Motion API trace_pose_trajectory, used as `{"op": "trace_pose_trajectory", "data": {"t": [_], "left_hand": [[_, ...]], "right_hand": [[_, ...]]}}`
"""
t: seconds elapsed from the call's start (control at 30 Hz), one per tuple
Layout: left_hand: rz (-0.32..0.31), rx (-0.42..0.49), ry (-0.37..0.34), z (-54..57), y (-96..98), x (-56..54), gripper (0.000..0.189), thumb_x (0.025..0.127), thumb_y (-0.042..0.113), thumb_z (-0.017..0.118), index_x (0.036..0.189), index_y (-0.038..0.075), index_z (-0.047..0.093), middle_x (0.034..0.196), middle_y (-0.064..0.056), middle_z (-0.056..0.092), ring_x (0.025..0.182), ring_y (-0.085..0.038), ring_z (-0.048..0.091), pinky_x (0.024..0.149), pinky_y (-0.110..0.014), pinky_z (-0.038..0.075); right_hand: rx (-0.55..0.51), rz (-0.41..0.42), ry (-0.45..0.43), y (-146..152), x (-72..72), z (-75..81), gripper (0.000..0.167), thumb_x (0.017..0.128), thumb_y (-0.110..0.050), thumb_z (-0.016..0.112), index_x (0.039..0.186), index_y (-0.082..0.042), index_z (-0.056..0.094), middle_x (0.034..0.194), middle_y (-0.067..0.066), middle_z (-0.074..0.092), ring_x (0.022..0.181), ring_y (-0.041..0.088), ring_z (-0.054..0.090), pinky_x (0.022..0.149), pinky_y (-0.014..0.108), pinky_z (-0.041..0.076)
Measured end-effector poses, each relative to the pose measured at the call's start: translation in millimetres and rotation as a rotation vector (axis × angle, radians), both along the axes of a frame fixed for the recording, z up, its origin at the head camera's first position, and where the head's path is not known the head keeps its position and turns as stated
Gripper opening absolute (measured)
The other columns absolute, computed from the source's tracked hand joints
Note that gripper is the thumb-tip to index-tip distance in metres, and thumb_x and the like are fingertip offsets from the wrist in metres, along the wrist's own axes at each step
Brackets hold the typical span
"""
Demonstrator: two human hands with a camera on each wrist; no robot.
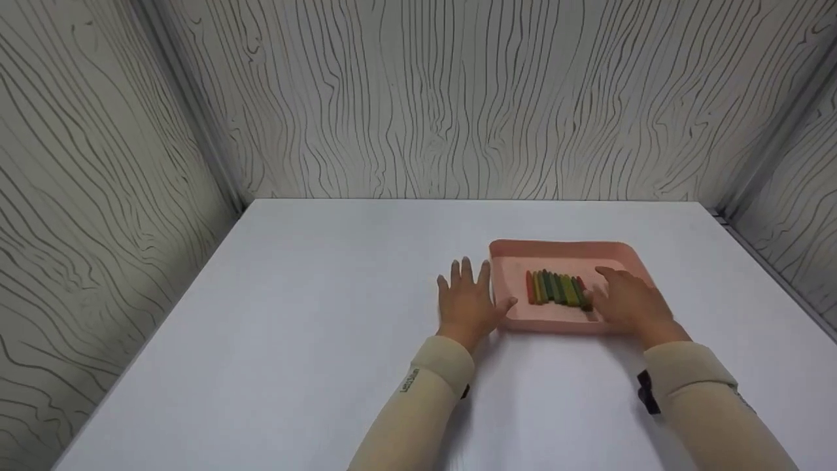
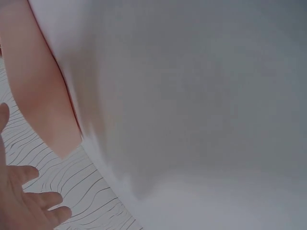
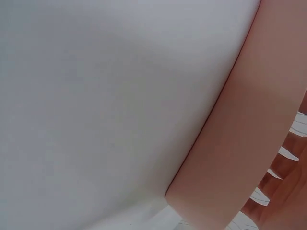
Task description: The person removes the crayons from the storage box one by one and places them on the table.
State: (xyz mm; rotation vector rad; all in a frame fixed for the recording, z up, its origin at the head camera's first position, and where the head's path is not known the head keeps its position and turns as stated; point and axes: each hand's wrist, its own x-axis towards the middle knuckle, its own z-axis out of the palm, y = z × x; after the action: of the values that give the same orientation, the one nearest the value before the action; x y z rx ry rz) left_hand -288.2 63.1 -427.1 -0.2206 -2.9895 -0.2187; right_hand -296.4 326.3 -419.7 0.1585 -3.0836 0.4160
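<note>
Several crayons in red, orange, yellow-green and dark green lie side by side in a row inside a shallow pink tray. At the tray's left wall is my left hand, its fingers spread and its thumb reaching over the rim. Its spread fingers also show in the left wrist view. Over the right part of the tray is my right hand, thumb close to the row's right end. Whether that thumb touches a crayon cannot be made out. The right wrist view shows parted fingers partly hidden behind the pink tray wall.
A white table carries the tray right of its middle. Wood-grain patterned panels stand behind it and at both sides. Both forearms wear light sleeves, and a small black device sits at the right wrist.
</note>
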Motion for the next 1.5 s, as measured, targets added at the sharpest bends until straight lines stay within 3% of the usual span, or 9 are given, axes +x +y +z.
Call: {"op": "trace_pose_trajectory", "data": {"t": [0.4,0.63,0.83,1.0,1.23,1.5], "left_hand": [[-0.01,-0.025,-0.046,-2.8,6.4,-2.0,0.076,0.089,0.066,0.044,0.152,0.028,0.028,0.155,-0.007,0.025,0.142,-0.025,0.018,0.113,-0.046,0.019],[-0.052,-0.045,-0.065,-6.3,4.9,-7.4,0.066,0.092,0.057,0.045,0.15,0.03,0.031,0.155,-0.005,0.025,0.143,-0.022,0.018,0.113,-0.043,0.019],[-0.072,-0.052,-0.112,-5.3,3.1,-7.0,0.059,0.095,0.05,0.043,0.15,0.031,0.031,0.156,-0.002,0.024,0.143,-0.02,0.016,0.114,-0.041,0.017],[-0.09,-0.066,-0.139,-4.8,-0.8,-6.2,0.058,0.097,0.047,0.041,0.151,0.028,0.029,0.156,-0.001,0.024,0.143,-0.02,0.016,0.114,-0.04,0.015],[-0.132,-0.104,-0.121,-5.6,-10.2,-4.1,0.059,0.098,0.043,0.041,0.151,0.021,0.03,0.155,0.002,0.025,0.143,-0.017,0.018,0.114,-0.038,0.017],[-0.179,-0.145,-0.109,-5.4,-27.5,-0.9,0.059,0.098,0.039,0.041,0.15,0.014,0.031,0.154,0.002,0.027,0.141,-0.016,0.021,0.113,-0.037,0.02]], "right_hand": [[-0.109,-0.01,-0.092,1,-1.4,-2.5,0.054,0.1,-0.029,0.041,0.139,0.008,0.038,0.135,0.032,0.043,0.121,0.05,0.042,0.098,0.064,0.032],[-0.15,0.036,-0.049,0,1.2,-0.7,0.052,0.097,-0.023,0.049,0.135,0.012,0.041,0.126,0.032,0.051,0.112,0.046,0.051,0.094,0.062,0.039],[-0.215,0.023,-0.088,-4,-2.5,-2.9,0.053,0.095,-0.021,0.053,0.135,0.012,0.041,0.123,0.033,0.052,0.11,0.043,0.052,0.093,0.06,0.041],[-0.269,0.016,-0.098,-9,-4.6,-5.2,0.052,0.093,-0.017,0.054,0.133,0.015,0.042,0.122,0.033,0.052,0.105,0.039,0.054,0.09,0.056,0.044],[-0.32,-0.021,-0.125,-19,-5.4,-5.7,0.052,0.088,-0.012,0.056,0.13,0.015,0.045,0.119,0.03,0.053,0.094,0.03,0.053,0.072,0.035,0.046],[-0.343,-0.027,-0.121,-34,-4.9,-7.5,0.05,0.085,-0.011,0.059,0.127,0.016,0.049,0.115,0.027,0.056,0.091,0.028,0.054,0.073,0.037,0.049]]}}
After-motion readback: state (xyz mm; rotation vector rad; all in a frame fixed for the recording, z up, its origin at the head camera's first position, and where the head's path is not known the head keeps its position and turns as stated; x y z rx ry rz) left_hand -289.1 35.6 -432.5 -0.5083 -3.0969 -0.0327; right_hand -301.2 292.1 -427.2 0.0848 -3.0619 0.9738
